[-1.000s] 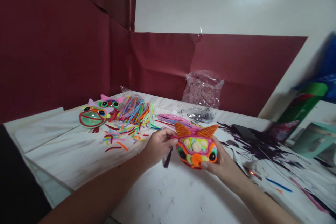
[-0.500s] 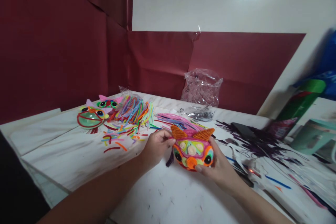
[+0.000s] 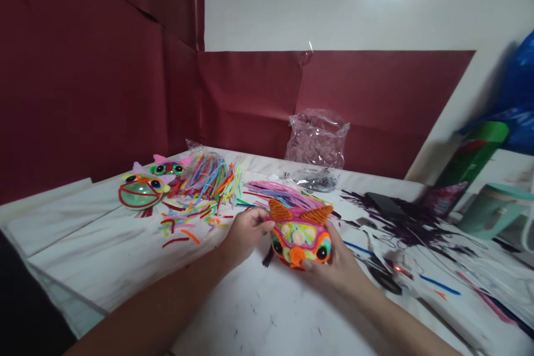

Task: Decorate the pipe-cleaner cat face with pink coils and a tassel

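Left grip (image 3: 247,233) and right grip (image 3: 334,261) closed on horned craft face (image 3: 297,237), above marbled table (image 3: 250,311), before maroon wall (image 3: 246,100).

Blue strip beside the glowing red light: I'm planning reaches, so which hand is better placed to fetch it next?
Probably the right hand: it is nearer the blue strip, on the same side. The left hand is farther, across the orange-eared face, which both hands hold.

- Animal-face craft (image 3: 297,236), lower centre: ridged orange ears, orange nose, pink border, yellow-green and cream patches, black eyes.
- Round face piece (image 3: 141,196), left: pale green, red outline.
- Stem bundle (image 3: 208,176), left of centre: many-coloured stripes.
- Strips (image 3: 406,228), right: dark purple.
- Cup (image 3: 479,212), right edge: pale teal.
- Surface (image 3: 83,231): white, grey-veined.
- Wall covering (image 3: 83,83), upper left: maroon.
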`<action>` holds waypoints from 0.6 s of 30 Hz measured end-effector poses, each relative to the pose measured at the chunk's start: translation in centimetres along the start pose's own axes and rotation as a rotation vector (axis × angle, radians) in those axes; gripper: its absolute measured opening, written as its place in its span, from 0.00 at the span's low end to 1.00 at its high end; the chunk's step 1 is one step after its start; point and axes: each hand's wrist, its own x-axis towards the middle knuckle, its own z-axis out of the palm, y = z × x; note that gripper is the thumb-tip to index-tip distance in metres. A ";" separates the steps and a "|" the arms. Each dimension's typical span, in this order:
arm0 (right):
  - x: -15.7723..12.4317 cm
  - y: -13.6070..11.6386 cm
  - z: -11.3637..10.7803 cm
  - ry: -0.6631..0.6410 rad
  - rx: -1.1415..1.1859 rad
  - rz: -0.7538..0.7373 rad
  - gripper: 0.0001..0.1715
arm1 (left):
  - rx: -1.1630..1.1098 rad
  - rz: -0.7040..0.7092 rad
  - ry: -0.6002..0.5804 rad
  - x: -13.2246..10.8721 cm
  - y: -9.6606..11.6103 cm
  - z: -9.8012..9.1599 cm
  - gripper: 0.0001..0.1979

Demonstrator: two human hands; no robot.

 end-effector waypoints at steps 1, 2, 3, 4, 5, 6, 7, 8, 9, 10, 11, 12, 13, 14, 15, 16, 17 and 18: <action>0.1 0.1 -0.2 0.012 0.007 0.013 0.48 | -0.027 -0.004 -0.007 0.1 0.1 -0.1 0.09; 0.2 0.1 -0.3 0.030 0.014 0.028 0.48 | -0.052 -0.001 -0.003 0.2 0.1 -0.1 0.12; 0.4 0.1 -0.6 0.049 0.024 0.045 0.48 | -0.071 0.013 0.012 0.3 0.1 -0.3 0.15; 0.5 0.1 -0.8 0.060 0.043 0.057 0.48 | -0.080 0.037 0.037 0.4 0.1 -0.4 0.18; 0.6 0.0 -1.0 0.060 0.071 0.060 0.47 | -0.078 0.061 0.061 0.5 0.1 -0.6 0.19; 0.7 -0.1 -1.2 0.054 0.107 0.050 0.46 | -0.075 0.082 0.080 0.6 0.0 -0.8 0.19; 0.8 -0.3 -1.3 0.047 0.141 0.033 0.45 | -0.073 0.094 0.088 0.7 0.0 -1.0 0.18; 0.9 -0.4 -1.5 0.043 0.171 0.013 0.45 | -0.074 0.096 0.088 0.7 -0.1 -1.1 0.18; 0.9 -0.6 -1.6 0.044 0.194 -0.010 0.45 | -0.076 0.084 0.083 0.7 -0.1 -1.2 0.18; 1.0 -0.8 -1.7 0.047 0.206 -0.028 0.45 | -0.078 0.064 0.070 0.7 -0.2 -1.2 0.18; 1.0 -1.0 -1.8 0.050 0.205 -0.042 0.44 | -0.079 0.043 0.049 0.6 -0.2 -1.2 0.18; 0.9 -1.1 -1.9 0.052 0.193 -0.051 0.44 | -0.081 0.025 0.018 0.5 -0.3 -1.1 0.19; 0.9 -1.2 -1.9 0.053 0.175 -0.056 0.43 | -0.083 0.017 -0.023 0.4 -0.4 -1.0 0.19; 0.9 -1.3 -2.0 0.055 0.156 -0.060 0.44 | -0.082 0.019 -0.062 0.3 -0.5 -0.9 0.21; 0.9 -1.3 -2.1 0.055 0.145 -0.061 0.45 | -0.075 0.029 -0.097 0.2 -0.7 -0.8 0.22; 0.9 -1.2 -2.1 0.051 0.146 -0.061 0.46 | -0.062 0.041 -0.120 0.2 -0.8 -0.7 0.23; 0.9 -1.1 -2.2 0.043 0.160 -0.058 0.48 | -0.046 0.051 -0.132 0.1 -0.9 -0.7 0.24; 0.9 -0.9 -2.3 0.033 0.183 -0.054 0.50 | -0.029 0.058 -0.134 0.1 -1.0 -0.8 0.25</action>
